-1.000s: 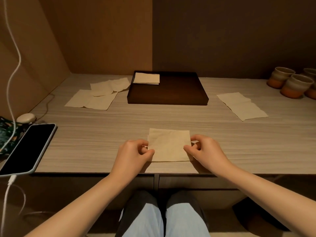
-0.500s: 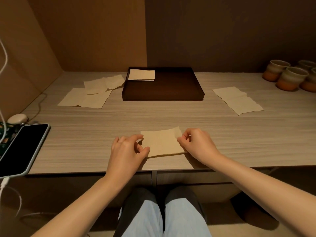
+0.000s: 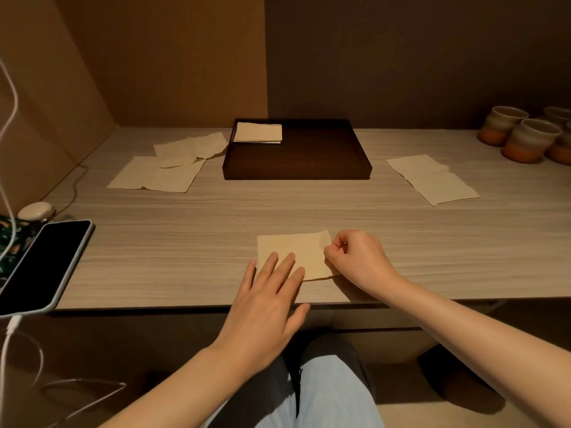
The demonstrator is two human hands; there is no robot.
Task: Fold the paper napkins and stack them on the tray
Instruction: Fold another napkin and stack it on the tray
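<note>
Done: folded stack (image 3: 258, 132) lies in tray (image 3: 309, 171), 11 o'clock corner.
In hand: napkin (image 3: 296, 251) at table's 6 o'clock edge; left hand (image 3: 265, 304) spread flat on it, right hand (image 3: 355, 261) pinching its edge.
Left: loose napkins (image 3: 173, 162) at 10 o'clock, loose napkin (image 3: 432, 177) at 2 o'clock.

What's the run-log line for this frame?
left hand: flat on folded napkin | right hand: pinching its right edge | tray: folded napkins back-left corner

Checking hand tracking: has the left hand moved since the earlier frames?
Yes. The left hand has left the napkin's left edge and drawn back toward the table's near edge; open fingers now lie flat on it.
</note>
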